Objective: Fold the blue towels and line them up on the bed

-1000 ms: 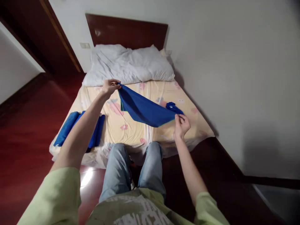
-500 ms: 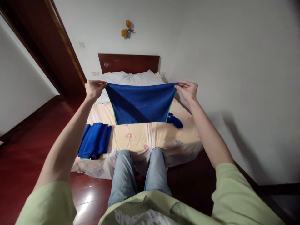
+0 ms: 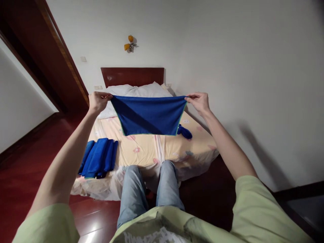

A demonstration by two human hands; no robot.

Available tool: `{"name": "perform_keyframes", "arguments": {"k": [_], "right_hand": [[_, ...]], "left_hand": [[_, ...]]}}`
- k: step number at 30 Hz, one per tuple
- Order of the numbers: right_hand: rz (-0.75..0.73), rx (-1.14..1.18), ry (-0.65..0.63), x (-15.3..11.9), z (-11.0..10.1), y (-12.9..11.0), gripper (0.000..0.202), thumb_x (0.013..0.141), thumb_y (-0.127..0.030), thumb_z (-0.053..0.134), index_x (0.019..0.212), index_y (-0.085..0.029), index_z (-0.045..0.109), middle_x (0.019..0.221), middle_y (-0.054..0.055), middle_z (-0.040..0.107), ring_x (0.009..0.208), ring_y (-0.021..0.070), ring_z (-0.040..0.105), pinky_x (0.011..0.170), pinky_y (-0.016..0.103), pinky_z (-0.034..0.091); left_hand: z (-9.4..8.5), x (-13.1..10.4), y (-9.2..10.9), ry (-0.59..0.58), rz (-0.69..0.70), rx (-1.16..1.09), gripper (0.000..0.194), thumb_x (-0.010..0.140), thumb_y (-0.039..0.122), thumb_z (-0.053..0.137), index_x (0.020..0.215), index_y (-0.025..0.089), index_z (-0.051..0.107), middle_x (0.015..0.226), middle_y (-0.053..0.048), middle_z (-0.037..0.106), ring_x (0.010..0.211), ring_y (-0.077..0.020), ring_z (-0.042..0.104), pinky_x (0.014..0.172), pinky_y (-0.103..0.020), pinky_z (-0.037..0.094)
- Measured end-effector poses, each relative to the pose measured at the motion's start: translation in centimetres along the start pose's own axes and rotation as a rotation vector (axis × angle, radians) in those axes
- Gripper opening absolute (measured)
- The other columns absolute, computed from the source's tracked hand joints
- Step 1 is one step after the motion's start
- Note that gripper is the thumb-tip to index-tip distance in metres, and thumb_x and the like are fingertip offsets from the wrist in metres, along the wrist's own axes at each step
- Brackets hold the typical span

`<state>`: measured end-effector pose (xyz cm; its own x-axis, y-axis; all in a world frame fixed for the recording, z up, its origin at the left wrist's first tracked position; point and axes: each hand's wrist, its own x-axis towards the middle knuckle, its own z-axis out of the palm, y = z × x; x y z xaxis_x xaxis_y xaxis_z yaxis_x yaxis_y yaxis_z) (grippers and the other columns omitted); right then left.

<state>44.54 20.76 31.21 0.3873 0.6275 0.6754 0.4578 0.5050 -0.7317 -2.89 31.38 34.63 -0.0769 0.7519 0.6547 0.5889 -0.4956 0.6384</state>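
Observation:
A blue towel [image 3: 150, 114] with green edging hangs spread out above the bed, stretched between both hands. My left hand [image 3: 99, 101] pinches its upper left corner. At the upper right corner, my right hand [image 3: 198, 102] grips the cloth between thumb and fingers. Several folded blue towels [image 3: 100, 157] lie side by side at the bed's near left edge. Partly hidden behind the held towel, a crumpled blue cloth [image 3: 185, 132] rests on the right side of the bed.
The bed [image 3: 141, 157] has a yellow flowered sheet, white pillows [image 3: 134, 89] and a dark wooden headboard [image 3: 133, 77]. A wall lamp [image 3: 130, 44] is above it. My legs [image 3: 134, 189] stand against the bed's near edge. A white wall [image 3: 240, 84] rises at the right.
The view has tilted up slightly, so the bed and lamp sit lower in the picture. Both hands keep hold of the towel, whose top edge looks straighter and tauter.

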Motion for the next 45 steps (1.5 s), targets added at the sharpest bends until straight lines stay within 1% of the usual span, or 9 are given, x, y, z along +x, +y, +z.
{"name": "perform_keyframes", "arguments": {"k": [5,9,13,19,23,30,36,42,45], "right_hand": [[0.026,-0.041,-0.037,-0.3,-1.2,-0.4,0.024,0.069,-0.028,0.086,0.084,-0.015,0.073,0.076,0.003,0.072,0.069,0.0138,0.068,0.072,0.029,0.062],[0.057,-0.047,-0.069,-0.5,-1.8,-0.7,0.024,0.065,-0.025,0.088,0.081,-0.015,0.072,0.070,0.002,0.071,0.067,0.0152,0.068,0.073,0.032,0.063],[0.044,-0.018,-0.050,-0.8,-2.2,-1.4,0.024,0.062,-0.022,0.088,0.078,-0.015,0.072,0.070,0.003,0.072,0.070,0.0169,0.071,0.077,0.034,0.063],[0.155,0.160,0.002,-1.2,-1.7,-1.9,0.025,0.059,-0.020,0.090,0.075,-0.016,0.071,0.073,0.003,0.075,0.074,0.0181,0.073,0.083,0.038,0.064],[0.240,0.293,0.016,-1.4,-1.2,-1.4,0.026,0.061,-0.020,0.090,0.074,-0.018,0.068,0.078,0.003,0.075,0.081,0.0196,0.074,0.087,0.040,0.064],[0.251,0.364,-0.018,-2.7,-0.1,0.2,0.024,0.066,-0.029,0.089,0.076,-0.020,0.069,0.086,0.004,0.076,0.098,0.0204,0.074,0.095,0.040,0.061],[0.246,0.342,0.020,-3.6,1.1,1.8,0.033,0.059,-0.029,0.094,0.078,-0.019,0.069,0.086,0.003,0.077,0.093,0.0202,0.075,0.094,0.040,0.062],[0.135,0.178,-0.021,-3.1,-0.5,1.5,0.028,0.062,-0.016,0.089,0.085,-0.018,0.072,0.092,0.005,0.077,0.096,0.0205,0.074,0.092,0.038,0.062],[0.068,0.086,-0.054,-2.7,-0.9,1.5,0.023,0.067,-0.017,0.086,0.086,-0.017,0.073,0.092,0.007,0.075,0.097,0.0218,0.073,0.092,0.038,0.063]], "left_hand": [[0.1,-0.1,0.8,-0.022,0.025,-0.011,0.017,0.073,0.034,0.074,0.084,0.022,0.078,0.068,-0.002,0.064,0.069,-0.0187,0.058,0.066,-0.031,0.046],[0.3,-0.1,1.2,-0.017,0.065,-0.041,0.022,0.071,0.032,0.074,0.088,0.021,0.080,0.073,-0.002,0.066,0.066,-0.0140,0.055,0.061,-0.027,0.042],[0.4,-0.2,1.8,-0.036,0.034,-0.077,0.027,0.071,0.032,0.074,0.095,0.021,0.080,0.074,-0.001,0.064,0.064,-0.0110,0.052,0.056,-0.023,0.038],[0.4,-0.4,2.4,-0.061,-0.005,-0.232,0.025,0.070,0.026,0.075,0.093,0.018,0.078,0.069,0.000,0.060,0.061,-0.0103,0.049,0.055,-0.024,0.038],[0.8,0.0,2.0,-0.060,-0.005,-0.360,0.021,0.068,0.022,0.078,0.089,0.017,0.079,0.070,0.000,0.065,0.065,-0.0111,0.054,0.063,-0.027,0.044],[1.2,-0.2,3.3,-0.061,-0.049,-0.510,0.024,0.067,0.023,0.082,0.090,0.017,0.079,0.077,-0.003,0.073,0.076,-0.0157,0.064,0.074,-0.033,0.051],[0.5,0.1,4.3,-0.085,0.035,-0.405,0.025,0.066,0.026,0.082,0.090,0.017,0.081,0.072,-0.001,0.070,0.072,-0.0140,0.060,0.071,-0.031,0.052],[-0.8,0.9,1.8,-0.038,0.030,-0.175,0.031,0.068,0.025,0.082,0.098,0.017,0.081,0.072,0.000,0.069,0.066,-0.0104,0.057,0.067,-0.027,0.051],[-1.1,0.5,0.9,-0.050,0.028,-0.066,0.033,0.072,0.031,0.081,0.103,0.018,0.080,0.073,0.001,0.069,0.063,-0.0081,0.051,0.063,-0.025,0.051]]}}
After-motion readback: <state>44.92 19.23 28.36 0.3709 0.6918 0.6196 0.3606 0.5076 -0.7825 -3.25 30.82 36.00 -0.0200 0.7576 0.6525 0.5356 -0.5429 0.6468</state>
